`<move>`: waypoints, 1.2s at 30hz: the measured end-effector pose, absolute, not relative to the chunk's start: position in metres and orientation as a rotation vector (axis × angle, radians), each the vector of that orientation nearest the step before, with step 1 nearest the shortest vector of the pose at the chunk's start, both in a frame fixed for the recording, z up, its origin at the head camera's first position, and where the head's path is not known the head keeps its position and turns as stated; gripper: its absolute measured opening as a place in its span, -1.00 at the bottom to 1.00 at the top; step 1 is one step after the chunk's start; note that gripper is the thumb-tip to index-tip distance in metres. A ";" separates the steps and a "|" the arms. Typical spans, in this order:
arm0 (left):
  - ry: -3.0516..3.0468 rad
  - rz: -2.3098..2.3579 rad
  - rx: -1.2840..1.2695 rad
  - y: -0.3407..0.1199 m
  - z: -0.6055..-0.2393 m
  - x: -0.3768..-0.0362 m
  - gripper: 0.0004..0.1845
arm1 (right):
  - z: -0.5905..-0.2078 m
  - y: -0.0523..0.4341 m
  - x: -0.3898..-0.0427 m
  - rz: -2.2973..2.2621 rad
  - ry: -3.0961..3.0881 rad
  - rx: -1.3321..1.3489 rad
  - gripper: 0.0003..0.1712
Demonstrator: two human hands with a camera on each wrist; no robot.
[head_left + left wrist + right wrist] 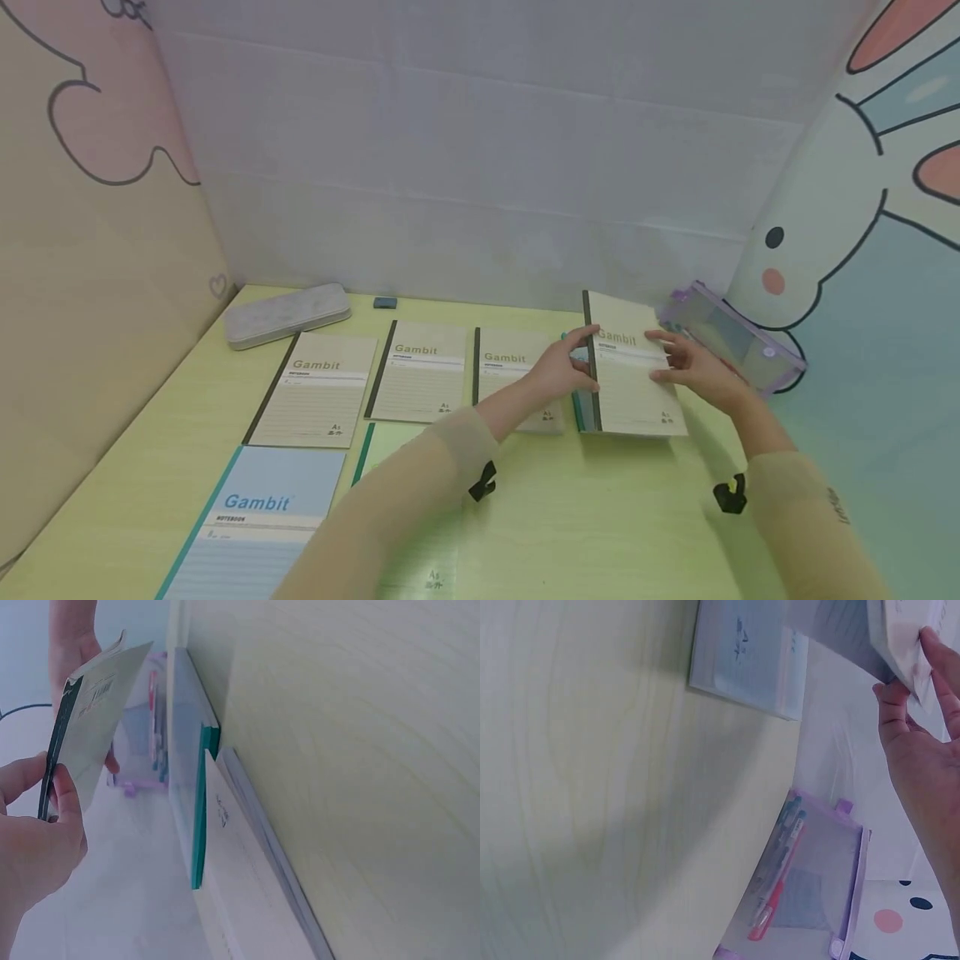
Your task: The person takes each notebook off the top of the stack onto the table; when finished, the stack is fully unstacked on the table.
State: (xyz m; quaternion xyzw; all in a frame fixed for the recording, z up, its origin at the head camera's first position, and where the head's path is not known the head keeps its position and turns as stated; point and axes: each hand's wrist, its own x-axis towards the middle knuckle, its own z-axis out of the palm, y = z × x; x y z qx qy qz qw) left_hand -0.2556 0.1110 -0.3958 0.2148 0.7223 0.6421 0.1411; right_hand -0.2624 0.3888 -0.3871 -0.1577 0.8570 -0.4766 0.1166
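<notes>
**Beige notebook held at both edges over a stack**

Pale yellow-green wood grain covers the surface (600, 517), which is closed in by a white back wall and cartoon-printed side panels. A beige "Gambit" notebook (630, 367) with a dark spine is held at the right of the row, its far end raised off the stack beneath. The spine edge is pinched by the left hand (564, 367), thumb and fingers curled round it, as is plainly seen in the left wrist view. The opposite long edge is gripped by the right hand (693, 367), whose fingertips are laid on the cover. A teal-spined notebook (578, 408) is seen directly under the held one, its edge showing on the left.

Three more beige notebooks are laid side by side to the left: the nearest (513, 379) partly covered by the left forearm, a second (420, 371) and a third (315, 390). A blue notebook (251, 525) is set at the near left. A grey pencil case (285, 314) and a small dark eraser (385, 302) lie near the back wall. A clear purple-trimmed pouch (731, 337) holding pens is propped just beside the right hand.
</notes>
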 end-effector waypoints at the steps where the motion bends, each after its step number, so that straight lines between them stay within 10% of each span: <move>1: 2.074 1.864 0.625 0.109 -0.393 -0.256 0.00 | -0.384 0.387 -0.262 -1.382 2.524 -0.465 -0.18; 36: 2.073 1.694 0.629 -0.018 -0.351 -0.217 0.00 | -0.330 0.305 -0.204 -1.036 2.821 -1.082 -0.27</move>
